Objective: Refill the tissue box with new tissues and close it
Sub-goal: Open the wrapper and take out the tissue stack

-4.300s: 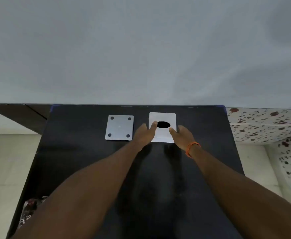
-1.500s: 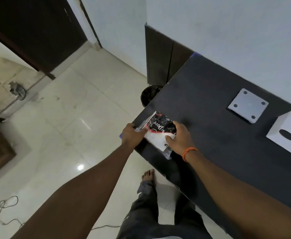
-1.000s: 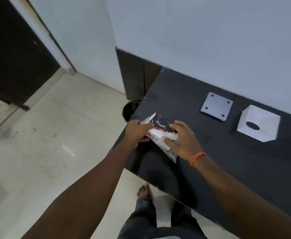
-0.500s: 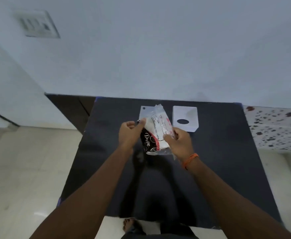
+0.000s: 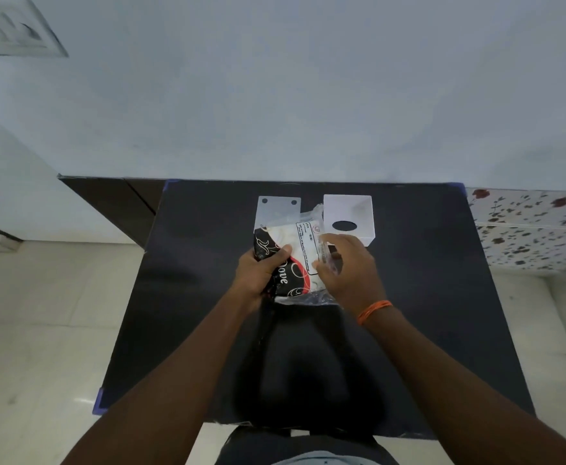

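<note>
Item 1, nearest you: black table [image 5: 187,297]; its near half is bare.

Item 2: tissue pack [image 5: 291,256], clear wrapper with black, red and white print. A second ago it lay at the table's left corner; you have since brought it to the middle and raised it above the surface. Your left hand [image 5: 258,273] clamps its left edge, thumb on the printed face. Your right hand [image 5: 345,266] pinches the loose wrapper along its right side. Judgement: wrapper not yet open; opening it is the step in hand.

Item 3, beyond the pack: grey plate [image 5: 278,209] with corner holes, likely the box's base, lying flat and partly hidden by the pack.

Item 4, just right of it: white tissue box [image 5: 350,213], oval slot up, standing where it stood before. Judgement: refilling not yet begun.
</note>
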